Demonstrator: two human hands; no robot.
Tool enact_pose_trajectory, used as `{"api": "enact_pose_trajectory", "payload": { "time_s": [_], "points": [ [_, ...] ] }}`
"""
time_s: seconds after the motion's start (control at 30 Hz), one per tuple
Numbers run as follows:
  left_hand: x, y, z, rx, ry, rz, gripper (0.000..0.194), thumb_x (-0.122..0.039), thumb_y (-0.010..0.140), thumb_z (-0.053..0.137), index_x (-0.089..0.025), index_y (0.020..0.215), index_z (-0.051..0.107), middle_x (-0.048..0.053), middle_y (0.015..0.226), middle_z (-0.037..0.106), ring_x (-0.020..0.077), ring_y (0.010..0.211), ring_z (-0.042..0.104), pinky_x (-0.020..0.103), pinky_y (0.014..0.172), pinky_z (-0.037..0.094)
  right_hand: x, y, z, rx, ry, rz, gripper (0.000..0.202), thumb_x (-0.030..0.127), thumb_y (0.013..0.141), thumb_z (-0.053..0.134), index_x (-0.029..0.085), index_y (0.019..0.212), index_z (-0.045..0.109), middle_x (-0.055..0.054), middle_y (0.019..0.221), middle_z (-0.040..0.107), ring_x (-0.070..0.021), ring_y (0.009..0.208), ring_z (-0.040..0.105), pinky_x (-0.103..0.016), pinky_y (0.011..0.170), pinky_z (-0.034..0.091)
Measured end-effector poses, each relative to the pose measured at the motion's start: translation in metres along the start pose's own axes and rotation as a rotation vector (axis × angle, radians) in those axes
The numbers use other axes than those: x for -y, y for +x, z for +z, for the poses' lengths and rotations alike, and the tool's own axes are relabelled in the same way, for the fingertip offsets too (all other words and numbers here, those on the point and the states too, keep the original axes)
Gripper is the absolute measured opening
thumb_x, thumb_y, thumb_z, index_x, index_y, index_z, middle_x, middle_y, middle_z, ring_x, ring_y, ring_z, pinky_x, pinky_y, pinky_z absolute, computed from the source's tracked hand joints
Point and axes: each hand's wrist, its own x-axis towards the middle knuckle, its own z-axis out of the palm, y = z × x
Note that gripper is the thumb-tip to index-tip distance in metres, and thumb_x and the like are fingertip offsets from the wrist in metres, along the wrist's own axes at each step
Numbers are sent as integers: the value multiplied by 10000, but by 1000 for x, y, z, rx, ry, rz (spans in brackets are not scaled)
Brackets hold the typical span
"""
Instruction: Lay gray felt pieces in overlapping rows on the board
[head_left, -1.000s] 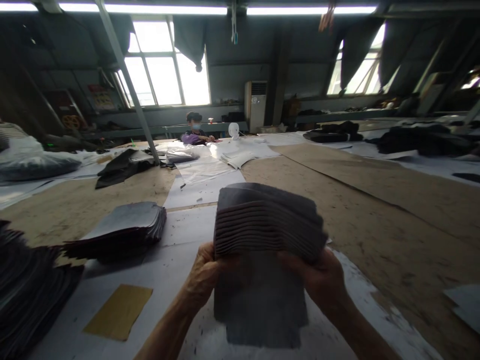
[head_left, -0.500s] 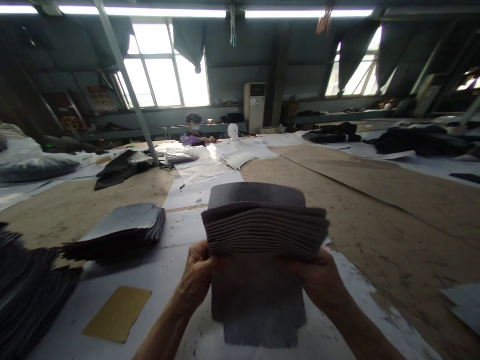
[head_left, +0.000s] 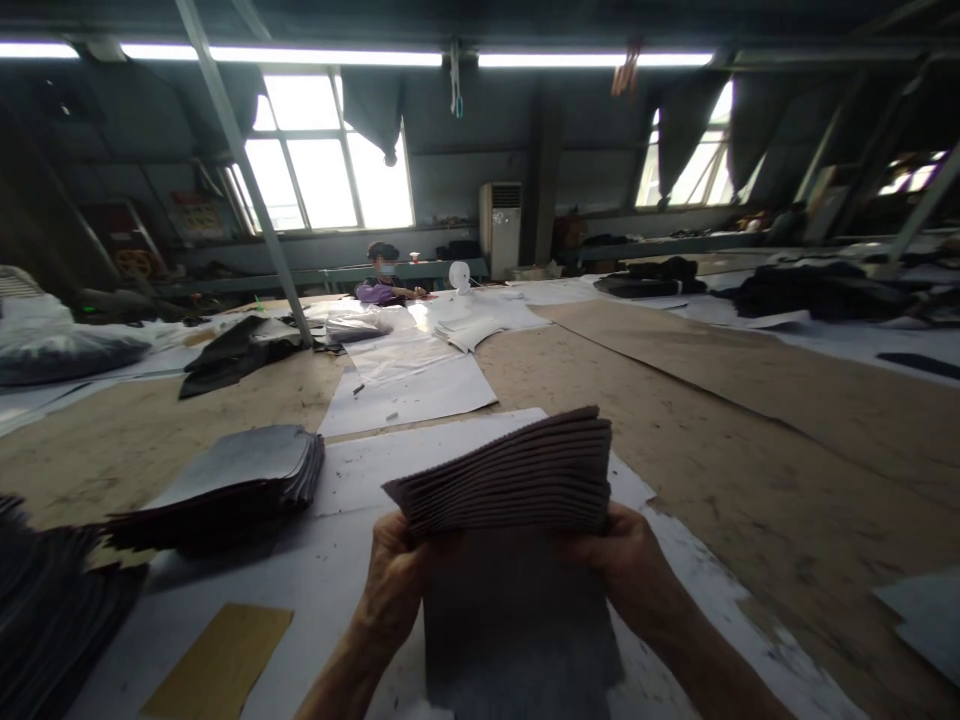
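Observation:
Between my two hands is a thick stack of dark grey fabric pieces (head_left: 510,480), its layered edge facing away from me and its right end tilted up. My left hand (head_left: 397,575) grips the stack's left side, thumb on the near face. On the right side my right hand (head_left: 626,560) holds it the same way. Fingers of both hands are partly hidden by the cloth. The stack's flat near face hangs down toward the table's front.
To the left sits a grey fabric pile (head_left: 247,470), beside a taller dark pile (head_left: 52,600). A tan card (head_left: 221,660) lies on white paper (head_left: 360,500). Farther off are a metal pole (head_left: 247,170), a seated person (head_left: 382,280), a small white fan (head_left: 459,276) and dark cloth heaps (head_left: 802,290).
The stack has tilted, its right end higher and its layers bunched closer. The flat pieces seen behind it before no longer show. My hands still grip both sides, and the view has tipped up slightly.

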Motion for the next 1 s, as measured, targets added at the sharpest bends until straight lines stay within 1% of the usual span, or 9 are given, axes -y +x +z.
{"api": "enact_pose_trajectory", "payload": {
  "time_s": [0.1, 0.23, 0.37, 0.57, 0.7, 0.77, 0.87, 0.93, 1.0],
  "points": [
    [-7, -3, 6, -10, -26, -79, 196, -179, 503, 750, -126, 681, 690, 18, 656, 683, 146, 576, 584, 244, 549, 471, 1, -2, 5, -83, 31, -36, 303, 197, 415, 798, 171, 697, 689, 10, 680, 675, -181, 646, 587, -273, 605, 478],
    [-14, -5, 11, -11, -70, -256, 291, -198, 519, 742, -115, 787, 664, 54, 681, 692, 186, 548, 611, 309, 546, 502, 4, -5, 10, 36, 105, 120, 396, 242, 494, 779, 152, 857, 649, -24, 731, 684, -199, 639, 606, -305, 598, 496],
    [-15, -6, 7, -22, -9, -297, 316, -215, 513, 731, -114, 798, 638, 65, 703, 691, 200, 567, 623, 328, 574, 507, 2, -4, 11, 64, 52, 94, 460, 301, 535, 743, 174, 950, 592, -35, 837, 683, -229, 731, 624, -341, 659, 506],
    [-2, 1, -9, -107, 786, -356, 221, -288, 542, 636, -155, 716, 609, 71, 704, 661, 281, 727, 623, 357, 629, 473, -11, 5, 11, -2, -1055, 190, 459, 372, 613, 627, 109, 985, 564, -133, 909, 652, -285, 850, 603, -364, 713, 466],
    [-2, 0, -7, -211, 1229, -302, 432, -388, 564, 633, -169, 932, 577, 89, 841, 647, 303, 837, 594, 417, 746, 442, -17, 4, 10, -21, -1376, 144, 625, 497, 640, 594, 104, 1120, 516, -152, 908, 649, -320, 844, 605, -421, 715, 469],
    [-1, -2, -5, -250, 1344, -251, 623, -395, 588, 618, -135, 1138, 486, 125, 1002, 610, 305, 939, 564, 428, 814, 429, -20, 3, 9, -122, -1433, -11, 655, 494, 643, 602, 92, 1150, 504, -168, 981, 626, -333, 905, 586, -443, 749, 474],
    [4, -1, -5, -313, 1397, -73, 710, -334, 648, 580, -54, 1267, 374, 182, 1250, 462, 307, 1180, 403, 421, 986, 323, -28, -1, 8, -257, -1399, -506, 691, 473, 715, 575, 68, 1254, 424, -192, 1265, 463, -313, 1173, 421, -438, 946, 392],
    [10, 2, -9, -310, 1280, -10, 683, -286, 718, 515, -22, 1313, 308, 187, 1363, 351, 274, 1281, 279, 388, 1066, 220, -33, -5, 11, -30, -1372, -740, 688, 496, 784, 501, 92, 1321, 353, -158, 1355, 381, -273, 1263, 313, -435, 1030, 302],
    [14, 7, -14, -306, 1042, -28, 650, -255, 774, 454, -30, 1348, 248, 169, 1418, 279, 233, 1313, 235, 356, 1090, 180, -36, -9, 14, 400, -1383, -736, 662, 525, 821, 435, 153, 1354, 310, -104, 1387, 349, -249, 1289, 270, -453, 1051, 267]
  ]
}}
